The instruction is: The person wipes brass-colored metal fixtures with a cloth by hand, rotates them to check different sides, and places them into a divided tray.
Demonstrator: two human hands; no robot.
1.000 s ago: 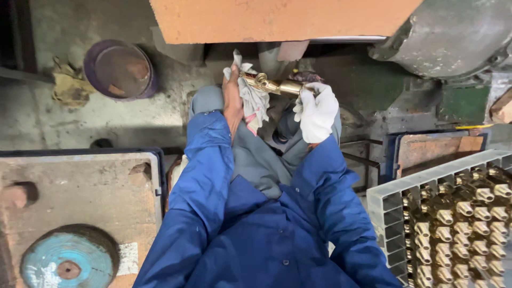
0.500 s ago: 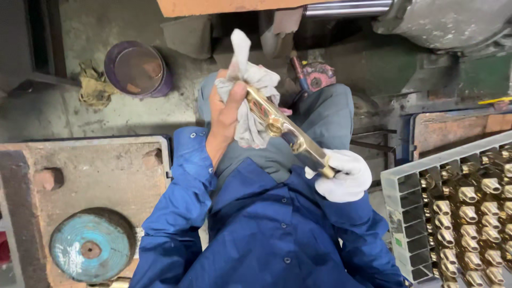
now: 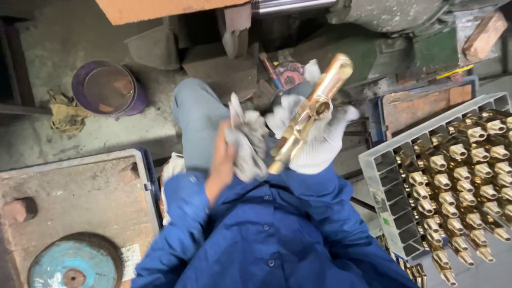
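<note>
My right hand, in a white glove, grips a long shiny brass fitting that points up and to the right. My bare left hand clutches a crumpled grey-white rag just left of the fitting's lower end. Both hands are raised over my lap, with blue sleeves and grey trousers below them.
A grey divided crate at the right holds several brass fittings. A purple bucket stands at the upper left by a yellowish glove. A rusty metal plate with a blue disc lies at the lower left. Machine parts fill the top.
The brass fitting swung from slanting down-right to pointing up-right. My gloved right hand rose toward the middle, and my left hand with the rag dropped lower beside it.
</note>
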